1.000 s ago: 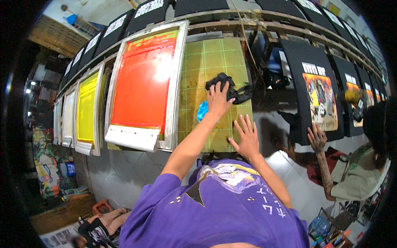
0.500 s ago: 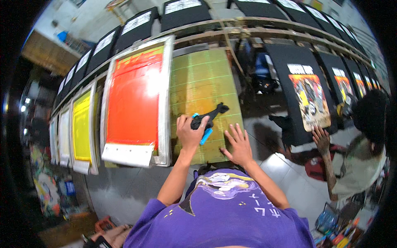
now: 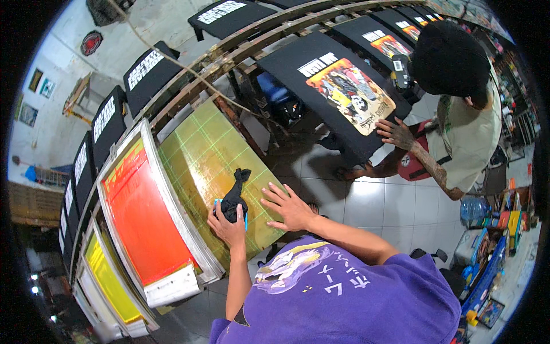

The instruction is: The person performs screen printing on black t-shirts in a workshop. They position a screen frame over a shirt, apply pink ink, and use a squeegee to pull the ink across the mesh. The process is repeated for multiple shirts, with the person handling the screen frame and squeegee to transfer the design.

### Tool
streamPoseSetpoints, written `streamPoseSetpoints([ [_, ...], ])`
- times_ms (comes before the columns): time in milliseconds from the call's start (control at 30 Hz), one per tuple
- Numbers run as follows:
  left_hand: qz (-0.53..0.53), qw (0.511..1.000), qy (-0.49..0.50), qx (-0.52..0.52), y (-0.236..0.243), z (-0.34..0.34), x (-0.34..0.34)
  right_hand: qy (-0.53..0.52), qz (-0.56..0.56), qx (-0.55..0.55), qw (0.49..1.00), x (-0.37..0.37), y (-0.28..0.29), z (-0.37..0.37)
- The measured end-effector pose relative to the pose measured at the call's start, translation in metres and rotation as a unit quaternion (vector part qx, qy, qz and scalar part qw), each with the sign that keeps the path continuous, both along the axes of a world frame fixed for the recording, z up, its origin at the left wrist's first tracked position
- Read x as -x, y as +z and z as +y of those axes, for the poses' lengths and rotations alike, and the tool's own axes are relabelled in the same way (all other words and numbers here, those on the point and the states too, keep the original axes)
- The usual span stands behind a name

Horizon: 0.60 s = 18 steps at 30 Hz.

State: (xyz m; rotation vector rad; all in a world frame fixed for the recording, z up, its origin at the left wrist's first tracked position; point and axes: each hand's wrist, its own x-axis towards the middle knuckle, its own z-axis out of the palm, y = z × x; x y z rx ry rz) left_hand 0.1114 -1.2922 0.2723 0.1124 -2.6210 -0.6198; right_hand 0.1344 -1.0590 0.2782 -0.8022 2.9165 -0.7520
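Observation:
My left hand [image 3: 229,227] is closed round a bunched black cloth [image 3: 234,200], with bits of bright blue showing at its sides. The cloth's knotted tail points away from me. Both lie over a greenish-yellow printing board [image 3: 197,149] marked with light green grid lines. My right hand [image 3: 291,207] rests flat at the board's near right edge, fingers spread, holding nothing. Just left of the board stands a screen frame [image 3: 150,215] with a red mesh area and a white strip along its near end.
Further left is a yellow screen frame [image 3: 110,275]. A co-worker [image 3: 452,109] at the right touches a black shirt [image 3: 292,57] with a colourful print. Wooden rails [image 3: 212,63] run behind the board, with more printed black shirts [image 3: 150,74] beyond. A rope [image 3: 189,70] crosses above.
My view has turned to the right, so the board and frames look tilted. The black cloth stays in my left hand, and my right hand remains spread at the board's edge.

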Motion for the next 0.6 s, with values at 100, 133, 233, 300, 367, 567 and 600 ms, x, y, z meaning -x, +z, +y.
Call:
streamPoseSetpoints([
  [100,-0.023,0.999,-0.016,0.037,0.003,-0.001,-0.002,-0.002,-0.001,0.009,1.0,-0.001,-0.001,0.0],
  [133,-0.032,0.998,-0.016,0.056,0.003,-0.001,-0.002,-0.005,0.002,0.014,1.0,-0.002,-0.002,0.0],
  [233,-0.051,0.998,-0.017,0.023,-0.002,-0.003,0.001,-0.009,0.001,0.02,1.0,-0.003,-0.003,0.0],
  [300,-0.062,0.998,-0.013,0.012,-0.006,-0.004,0.004,-0.011,0.0,0.023,1.0,-0.003,-0.003,0.0],
  [367,-0.049,0.999,-0.013,0.018,-0.01,-0.004,0.005,-0.013,-0.002,0.018,1.0,-0.003,-0.003,0.0],
  [567,-0.046,0.999,-0.011,0.023,-0.015,-0.007,0.004,-0.01,0.006,0.026,1.0,-0.003,-0.003,0.0],
  [600,-0.044,0.999,-0.012,0.026,-0.015,-0.007,0.005,-0.011,0.003,0.026,1.0,-0.003,-0.003,0.0],
])
